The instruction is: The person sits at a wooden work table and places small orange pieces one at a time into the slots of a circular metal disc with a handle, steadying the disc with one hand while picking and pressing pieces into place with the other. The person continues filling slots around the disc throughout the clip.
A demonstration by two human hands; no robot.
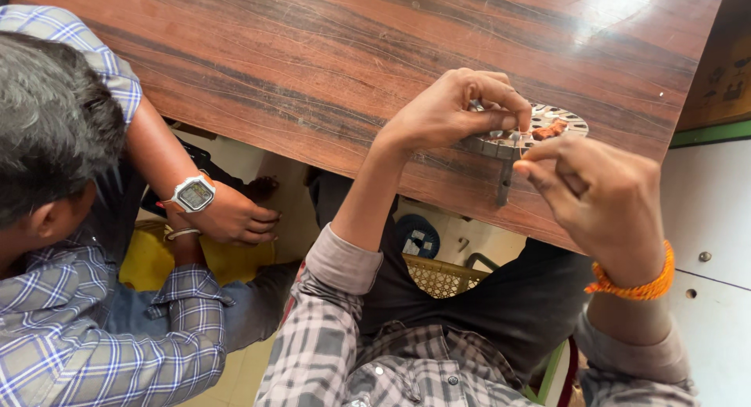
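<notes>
My left hand [454, 109] grips a round slotted metal core [559, 121] lying near the edge of the brown wooden table [313, 55]. A bit of copper-coloured winding shows in its slots. My right hand [598, 196], with an orange thread band on the wrist, pinches a thin wire next to the core's near rim. The fingers of both hands cover much of the core.
A person in a blue checked shirt sits at the left, one hand [231, 219] with a wristwatch resting on a knee. Under the table are a yellow object [156, 258], a woven basket [442, 275] and a dark spool [417, 236]. White cabinet at right.
</notes>
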